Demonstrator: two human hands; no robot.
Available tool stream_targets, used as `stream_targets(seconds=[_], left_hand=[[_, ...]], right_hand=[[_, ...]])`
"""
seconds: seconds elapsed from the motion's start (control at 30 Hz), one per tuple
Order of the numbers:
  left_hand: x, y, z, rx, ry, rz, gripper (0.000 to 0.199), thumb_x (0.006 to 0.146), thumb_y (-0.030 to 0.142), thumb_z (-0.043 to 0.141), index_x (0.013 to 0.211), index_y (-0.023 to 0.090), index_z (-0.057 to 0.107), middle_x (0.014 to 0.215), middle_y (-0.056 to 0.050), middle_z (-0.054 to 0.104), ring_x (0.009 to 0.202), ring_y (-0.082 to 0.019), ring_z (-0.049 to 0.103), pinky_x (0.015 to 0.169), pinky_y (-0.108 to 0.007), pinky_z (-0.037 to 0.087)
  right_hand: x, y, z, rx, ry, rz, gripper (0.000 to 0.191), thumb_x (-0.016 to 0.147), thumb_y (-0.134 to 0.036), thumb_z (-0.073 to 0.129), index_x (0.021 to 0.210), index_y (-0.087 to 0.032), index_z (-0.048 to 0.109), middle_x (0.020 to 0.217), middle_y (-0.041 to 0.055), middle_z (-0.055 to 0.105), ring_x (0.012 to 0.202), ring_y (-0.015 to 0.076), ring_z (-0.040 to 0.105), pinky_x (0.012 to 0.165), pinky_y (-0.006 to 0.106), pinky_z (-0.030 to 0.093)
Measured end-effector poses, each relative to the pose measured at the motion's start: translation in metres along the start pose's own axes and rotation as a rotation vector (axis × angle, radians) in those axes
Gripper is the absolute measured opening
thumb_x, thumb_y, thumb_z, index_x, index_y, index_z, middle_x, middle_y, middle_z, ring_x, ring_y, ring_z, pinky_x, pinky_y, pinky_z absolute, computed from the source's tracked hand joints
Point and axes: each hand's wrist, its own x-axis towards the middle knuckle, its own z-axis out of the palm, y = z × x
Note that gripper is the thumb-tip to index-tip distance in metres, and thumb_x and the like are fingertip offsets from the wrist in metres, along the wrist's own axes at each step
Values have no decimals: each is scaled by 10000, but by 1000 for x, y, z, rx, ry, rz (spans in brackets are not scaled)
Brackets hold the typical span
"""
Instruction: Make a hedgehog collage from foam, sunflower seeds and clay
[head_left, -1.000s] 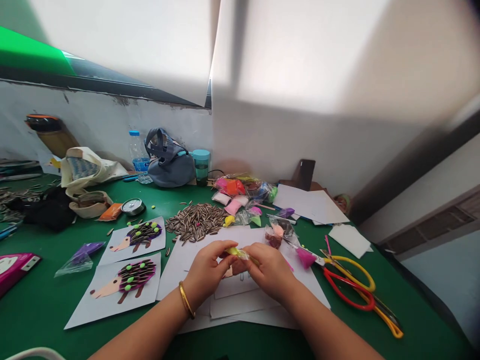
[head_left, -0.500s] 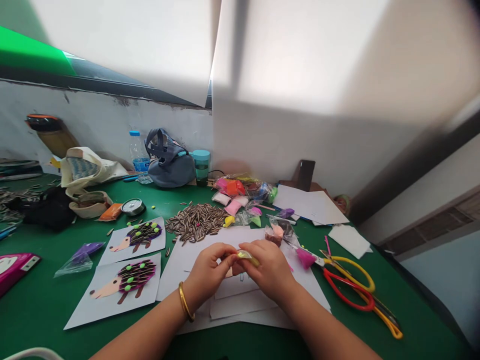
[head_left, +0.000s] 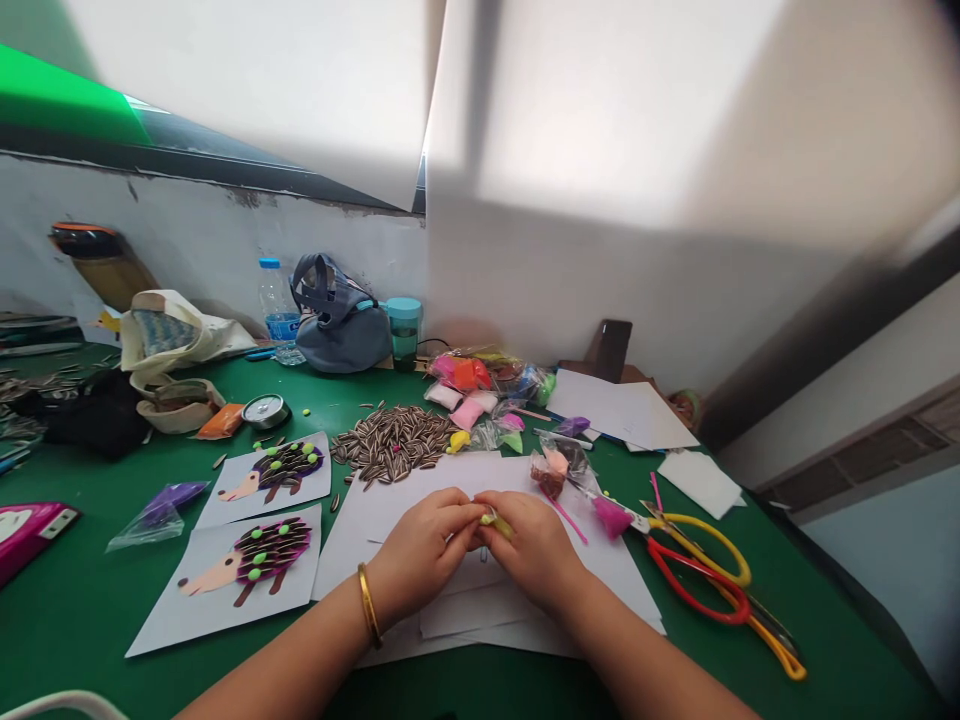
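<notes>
My left hand and my right hand meet over white sheets of paper. Pinched between their fingertips is a small yellow clay packet, mostly covered by the fingers. Both hands are closed on it. What lies on the paper right under them is largely hidden. Just beyond, a heap of sunflower seeds touches the paper's far edge. To the left lie two hedgehog pictures with seed spines and green dots.
Right of the paper rest yellow-handled and red-handled scissors and a pink clay lump. Coloured clay bags are piled behind the seeds. A purple clay bag lies left; a blue handbag and cup stand against the wall.
My fingers have closed further around the yellow packet, and less of it shows. Both hands have shifted slightly; the things on the table stay where they were.
</notes>
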Motion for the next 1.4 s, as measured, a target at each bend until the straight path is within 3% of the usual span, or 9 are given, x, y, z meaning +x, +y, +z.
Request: stream_targets(seconds=[0.23,0.4,0.53,0.6,0.73,0.83,1.0,1.23,1.4], left_hand=[[-4,-9,6,-79,204,-54,192,911,194,542,1043,224,678,962,-33,686,886,-162,617,818,-284,479],[-1,-5,2,-81,61,-7,305,908,142,498,1116,256,690,957,-37,670,905,-165,606,837,-294,475],[1,-1,1,-109,-7,-36,255,902,163,513,1003,260,726,918,-30,673,895,-169,609,819,-288,477],[0,-4,3,-149,52,-71,218,897,190,527,973,245,724,903,-31,683,871,-168,621,806,-291,486],[1,-13,3,-334,318,-268,213,857,292,591,1019,207,700,991,-60,705,866,-186,661,799,-320,523],[3,-14,-2,-533,317,-384,245,800,351,655,966,183,719,918,-63,725,823,-197,681,771,-325,543],[6,-8,-6,-738,305,-467,256,698,360,762,836,153,698,732,-19,691,689,-163,650,689,-301,539],[7,-7,2,-830,233,-494,443,686,406,779,1038,157,677,877,-53,723,812,-175,664,780,-325,522],[5,-11,4,-827,178,-536,344,685,464,757,712,143,637,565,11,620,513,-114,554,514,-242,448]], right_hand=[[-2,6,-4,109,-7,99,346,896,-310,574,1227,-213,607,1194,83,683,1069,247,648,913,379,507],[-1,7,-6,201,-40,135,305,912,-335,562,1186,-220,629,1187,73,684,1087,236,635,931,375,495],[0,2,-5,230,-99,112,246,902,-286,578,1131,-235,654,1112,50,708,1023,223,647,891,357,494],[1,1,-6,250,-85,111,212,902,-267,574,1091,-245,668,1069,38,717,986,212,651,863,336,495],[2,7,-8,285,-10,150,158,912,-288,548,963,-230,686,961,32,723,905,197,656,808,309,500],[4,16,-11,286,67,183,196,925,-334,522,941,-212,675,958,49,715,913,203,653,816,314,501],[19,30,-21,-61,120,76,328,940,-309,462,1218,-199,598,1183,110,646,1116,262,574,961,420,427],[45,48,-13,-428,-88,-32,545,823,-66,495,1320,-283,549,1353,74,582,1305,279,438,1077,544,226],[41,47,-16,-468,-122,-4,630,752,-66,499,1359,-234,510,1455,100,476,1382,292,345,1108,586,152]])
